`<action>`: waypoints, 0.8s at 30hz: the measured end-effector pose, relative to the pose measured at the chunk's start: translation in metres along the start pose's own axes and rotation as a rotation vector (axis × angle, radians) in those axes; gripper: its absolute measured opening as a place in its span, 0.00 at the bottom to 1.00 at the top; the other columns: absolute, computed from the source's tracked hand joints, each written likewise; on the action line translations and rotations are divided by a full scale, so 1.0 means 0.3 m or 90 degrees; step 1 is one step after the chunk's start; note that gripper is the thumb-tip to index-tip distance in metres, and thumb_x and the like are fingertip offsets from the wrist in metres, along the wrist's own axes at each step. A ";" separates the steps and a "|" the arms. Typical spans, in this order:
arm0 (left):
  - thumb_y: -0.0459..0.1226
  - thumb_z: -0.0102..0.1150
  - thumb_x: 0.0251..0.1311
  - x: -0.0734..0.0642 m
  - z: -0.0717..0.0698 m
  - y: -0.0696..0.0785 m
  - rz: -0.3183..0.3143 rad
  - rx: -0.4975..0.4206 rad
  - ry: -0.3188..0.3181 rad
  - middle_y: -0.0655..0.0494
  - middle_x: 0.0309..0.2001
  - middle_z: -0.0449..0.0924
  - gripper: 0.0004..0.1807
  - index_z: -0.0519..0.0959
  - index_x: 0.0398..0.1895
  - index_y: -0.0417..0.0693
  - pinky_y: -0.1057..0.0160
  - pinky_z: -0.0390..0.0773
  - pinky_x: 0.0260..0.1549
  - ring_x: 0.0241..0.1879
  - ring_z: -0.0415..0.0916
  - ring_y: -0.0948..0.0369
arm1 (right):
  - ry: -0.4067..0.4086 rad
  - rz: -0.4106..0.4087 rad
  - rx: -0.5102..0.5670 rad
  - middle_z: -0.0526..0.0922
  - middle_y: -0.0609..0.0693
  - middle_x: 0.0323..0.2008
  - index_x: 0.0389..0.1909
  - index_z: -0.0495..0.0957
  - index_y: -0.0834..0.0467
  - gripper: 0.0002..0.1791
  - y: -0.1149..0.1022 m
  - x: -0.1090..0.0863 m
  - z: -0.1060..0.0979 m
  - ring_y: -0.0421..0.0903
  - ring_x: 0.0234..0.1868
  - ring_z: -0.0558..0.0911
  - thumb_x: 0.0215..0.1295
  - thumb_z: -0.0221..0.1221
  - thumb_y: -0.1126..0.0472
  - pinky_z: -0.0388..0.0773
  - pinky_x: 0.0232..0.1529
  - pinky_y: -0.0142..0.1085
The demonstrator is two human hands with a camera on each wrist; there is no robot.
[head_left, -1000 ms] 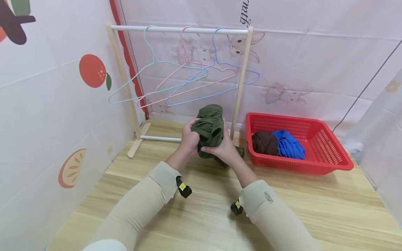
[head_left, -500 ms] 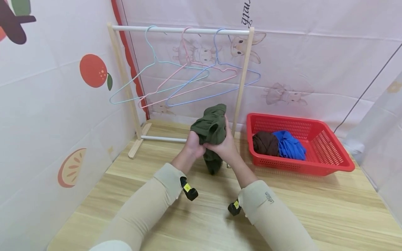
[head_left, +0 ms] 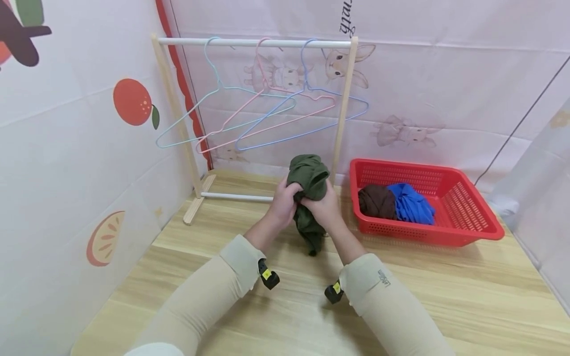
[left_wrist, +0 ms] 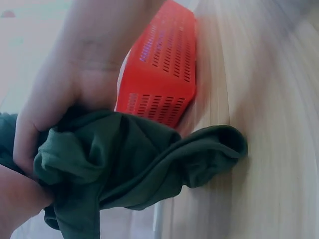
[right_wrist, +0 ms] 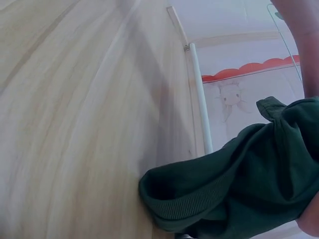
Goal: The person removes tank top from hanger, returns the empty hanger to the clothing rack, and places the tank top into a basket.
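Observation:
A bunched dark green garment [head_left: 308, 175] is held up between both hands in front of the rack, over the table. My left hand [head_left: 282, 203] grips it from the left, thumb bent over the cloth. From the right, my right hand [head_left: 326, 207] holds it, with most of its fingers hidden behind the folds. A loose end of the garment [left_wrist: 199, 154] dangles toward the table in the left wrist view. In the right wrist view the hanging end of the garment [right_wrist: 189, 204] shows a ribbed band around an opening.
Behind the hands stands a wooden rack [head_left: 343, 106] bearing a teal hanger [head_left: 187, 110], a pink hanger [head_left: 240, 108] and a blue hanger [head_left: 276, 107]. To the right, a red basket [head_left: 414, 238] holds brown cloth [head_left: 376, 201] and blue cloth [head_left: 412, 203] on the wooden table [head_left: 285, 321].
Both hands and the green garment have shifted slightly right. The left hand has changed its hold, its thumb now over the cloth. The loose end hangs lower below the hands.

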State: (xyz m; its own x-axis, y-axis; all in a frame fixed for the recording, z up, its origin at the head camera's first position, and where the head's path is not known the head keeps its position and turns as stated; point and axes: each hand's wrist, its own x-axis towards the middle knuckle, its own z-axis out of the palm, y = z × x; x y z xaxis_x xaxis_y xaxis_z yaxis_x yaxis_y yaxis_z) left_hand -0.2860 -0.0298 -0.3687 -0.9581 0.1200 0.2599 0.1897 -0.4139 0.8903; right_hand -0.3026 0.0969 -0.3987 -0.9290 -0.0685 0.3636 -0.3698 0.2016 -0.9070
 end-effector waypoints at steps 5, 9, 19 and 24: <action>0.30 0.48 0.52 -0.010 0.004 0.012 0.060 0.226 -0.021 0.54 0.68 0.66 0.40 0.62 0.73 0.57 0.55 0.65 0.65 0.64 0.65 0.58 | 0.013 -0.015 -0.026 0.77 0.54 0.60 0.67 0.68 0.53 0.40 -0.003 0.008 -0.005 0.50 0.59 0.76 0.51 0.70 0.62 0.72 0.62 0.45; 0.40 0.56 0.58 -0.020 0.000 0.023 0.060 0.367 -0.021 0.53 0.73 0.60 0.41 0.55 0.77 0.58 0.51 0.63 0.68 0.69 0.62 0.56 | 0.046 -0.026 -0.126 0.81 0.57 0.56 0.67 0.69 0.51 0.38 -0.017 0.012 -0.018 0.55 0.56 0.80 0.53 0.70 0.56 0.76 0.58 0.49; 0.65 0.72 0.41 -0.029 -0.004 0.054 0.121 0.535 0.128 0.56 0.78 0.45 0.63 0.42 0.78 0.72 0.43 0.61 0.67 0.74 0.51 0.53 | 0.044 -0.035 -0.320 0.82 0.61 0.54 0.72 0.64 0.43 0.43 -0.028 0.010 -0.031 0.63 0.46 0.83 0.54 0.69 0.57 0.80 0.43 0.58; 0.66 0.71 0.41 0.002 -0.006 0.065 0.076 0.566 0.089 0.54 0.77 0.48 0.62 0.47 0.78 0.70 0.41 0.67 0.63 0.73 0.54 0.51 | 0.038 -0.090 -0.414 0.78 0.55 0.61 0.72 0.63 0.40 0.45 -0.027 -0.004 -0.030 0.58 0.29 0.80 0.52 0.68 0.65 0.78 0.24 0.49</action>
State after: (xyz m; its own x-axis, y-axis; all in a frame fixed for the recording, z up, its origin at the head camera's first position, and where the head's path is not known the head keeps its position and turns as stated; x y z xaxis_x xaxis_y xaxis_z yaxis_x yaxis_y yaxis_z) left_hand -0.2834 -0.0393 -0.3519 -0.9280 -0.0144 0.3724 0.3287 0.4394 0.8360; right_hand -0.2984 0.1041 -0.3900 -0.8627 -0.0872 0.4982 -0.3891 0.7436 -0.5437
